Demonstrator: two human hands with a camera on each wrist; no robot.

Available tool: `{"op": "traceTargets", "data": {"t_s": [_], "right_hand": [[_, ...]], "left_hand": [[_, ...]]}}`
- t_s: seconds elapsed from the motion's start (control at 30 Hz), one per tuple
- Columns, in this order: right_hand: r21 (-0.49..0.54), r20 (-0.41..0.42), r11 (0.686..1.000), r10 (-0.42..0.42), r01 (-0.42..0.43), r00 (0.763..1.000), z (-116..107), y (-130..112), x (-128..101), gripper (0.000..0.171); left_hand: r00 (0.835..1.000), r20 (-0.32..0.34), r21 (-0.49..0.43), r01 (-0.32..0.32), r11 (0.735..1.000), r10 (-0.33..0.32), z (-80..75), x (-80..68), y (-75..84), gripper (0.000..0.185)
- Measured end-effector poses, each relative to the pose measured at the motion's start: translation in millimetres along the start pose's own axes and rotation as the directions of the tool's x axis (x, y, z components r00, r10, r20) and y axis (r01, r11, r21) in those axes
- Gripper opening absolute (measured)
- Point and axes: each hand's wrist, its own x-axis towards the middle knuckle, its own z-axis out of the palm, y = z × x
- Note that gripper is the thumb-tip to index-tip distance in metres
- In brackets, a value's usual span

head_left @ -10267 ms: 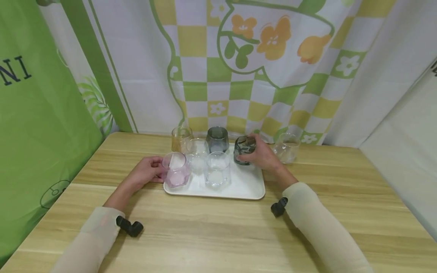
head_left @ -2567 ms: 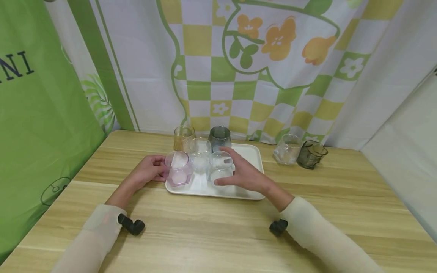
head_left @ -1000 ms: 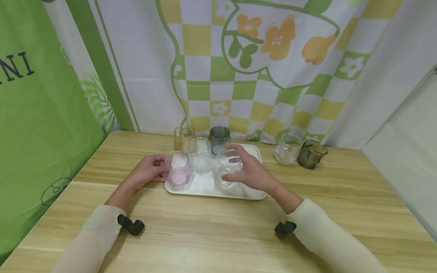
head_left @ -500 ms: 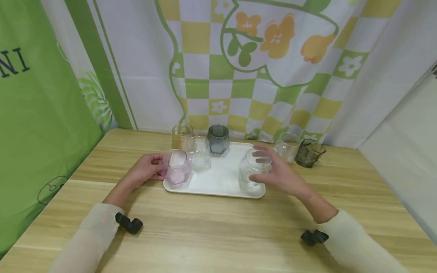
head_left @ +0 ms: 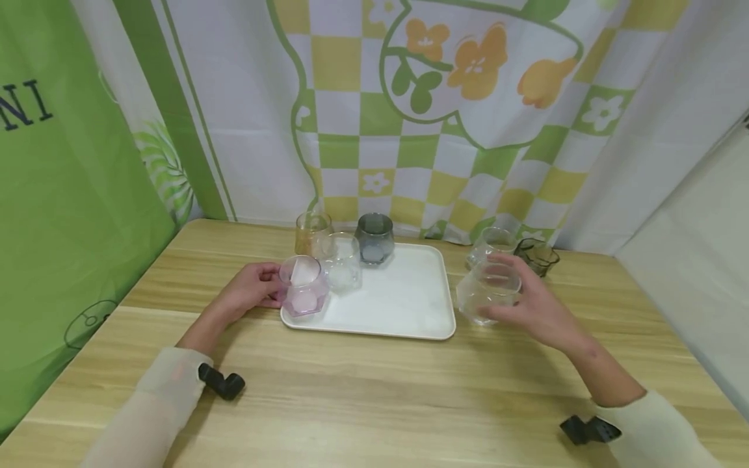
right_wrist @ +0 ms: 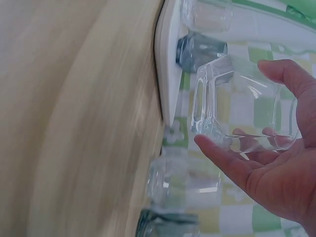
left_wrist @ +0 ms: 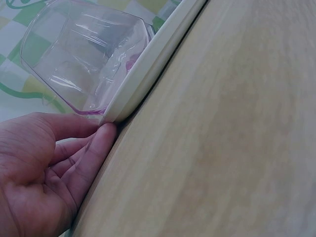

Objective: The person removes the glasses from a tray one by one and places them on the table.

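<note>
Glass [head_left: 487,291] in the right hand [head_left: 535,305], upright, fingers curled round its far side, carried just off the tray's [head_left: 409,325] right edge and above the table [head_left: 374,396]. Two more glasses [head_left: 490,244] stand just behind it, near the curtain. Left hand [head_left: 248,292] is well apart, fingers curled against the tray's left rim beside the pink glass [head_left: 301,286], pinching nothing that I can see.

Clear faceted glass [head_left: 487,298] — upright, held just right of white tray [head_left: 433,331] — empty.
</note>
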Motion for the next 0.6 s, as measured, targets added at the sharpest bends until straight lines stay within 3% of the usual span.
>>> {"op": "traceTargets", "data": {"t_s": [0.3, 0.6], "right_hand": [[-0.157, -0.081, 0.983, 0.081, -0.093, 0.993, -27.9, 17.9, -25.6, 0.074], [-0.12, -0.122, 0.984, 0.115, -0.13, 0.986, -52.2, 37.9, -41.7, 0.074]], "left_hand": [[1.0, 0.007, -0.004, -0.007, 1.0, 0.007, 0.8, 0.7, -1.3, 0.044], [1.0, 0.002, -0.005, -0.005, 1.0, 0.005, 0.3, 0.0, -1.2, 0.044]]}}
